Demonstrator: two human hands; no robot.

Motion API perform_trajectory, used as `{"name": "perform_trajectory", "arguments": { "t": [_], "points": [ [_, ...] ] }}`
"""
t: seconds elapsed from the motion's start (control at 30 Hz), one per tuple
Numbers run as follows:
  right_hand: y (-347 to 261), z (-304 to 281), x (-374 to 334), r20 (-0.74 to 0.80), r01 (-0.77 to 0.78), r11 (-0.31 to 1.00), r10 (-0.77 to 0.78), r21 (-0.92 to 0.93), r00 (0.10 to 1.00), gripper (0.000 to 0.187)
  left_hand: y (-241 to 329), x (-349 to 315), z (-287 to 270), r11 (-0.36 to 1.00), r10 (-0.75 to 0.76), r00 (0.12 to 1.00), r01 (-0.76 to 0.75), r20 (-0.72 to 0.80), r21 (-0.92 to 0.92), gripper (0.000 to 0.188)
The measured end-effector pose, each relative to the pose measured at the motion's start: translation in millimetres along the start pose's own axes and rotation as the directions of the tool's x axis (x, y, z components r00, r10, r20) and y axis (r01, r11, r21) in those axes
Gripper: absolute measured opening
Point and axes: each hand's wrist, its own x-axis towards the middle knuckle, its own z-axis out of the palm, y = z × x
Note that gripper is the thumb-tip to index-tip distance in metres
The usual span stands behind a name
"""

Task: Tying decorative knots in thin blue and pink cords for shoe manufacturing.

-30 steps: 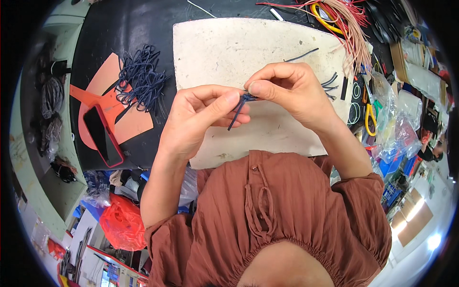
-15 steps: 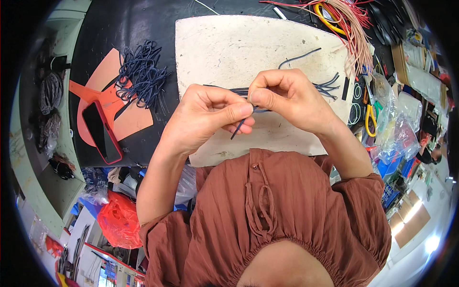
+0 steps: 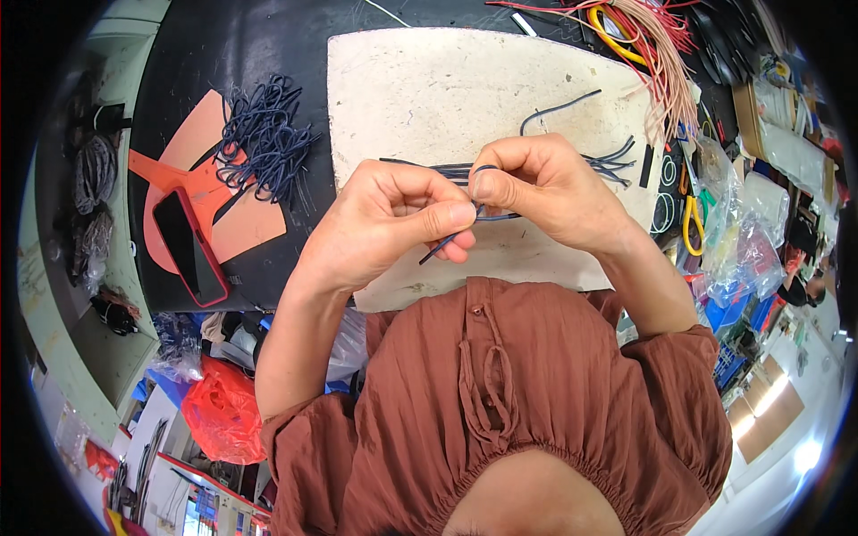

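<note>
My left hand [image 3: 393, 214] pinches a thin navy cord [image 3: 435, 249] between thumb and fingers, and the cord's short end sticks out below the fingertips. Close beside it, my right hand [image 3: 536, 188] is closed on the same cord, which bends over the right index finger and thumb. Behind the hands, several straight navy cords [image 3: 612, 163] lie in a bundle across the white board [image 3: 429, 89]. One curved piece of cord lies above the bundle. The fingers hide the cord where the hands meet.
To the left, a tangled navy cord pile [image 3: 265, 138] lies by orange sheet pieces [image 3: 170, 237] and a red-cased phone [image 3: 190, 246]. Pink and red cords [image 3: 657, 54] hang at the upper right. Yellow-handled scissors [image 3: 693, 223] and clear plastic bags [image 3: 746, 232] are on the right.
The cord now bends over my right fingertips, and its short end below my left hand points further left. Both hands have shifted only slightly.
</note>
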Motion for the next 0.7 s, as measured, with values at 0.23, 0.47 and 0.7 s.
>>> {"name": "perform_trajectory", "arguments": {
  "t": [0.23,0.47,0.7],
  "points": [
    [6,7,2,-0.297,0.236,0.963,-0.264,-0.128,0.918,0.020,-3,1,4,0.995,0.103,0.982,-0.104,-0.158,0.002,0.017],
    [10,8,1,-0.211,0.439,0.735,-0.606,-0.516,0.767,0.012,0,-3,8,0.979,0.163,0.949,-0.190,-0.270,-0.076,0.032],
    [9,5,5,-0.181,0.130,0.927,-0.069,0.353,0.981,0.016,-13,0,16,0.914,0.405,0.847,-0.373,-0.345,0.157,0.037]
  ]
}}
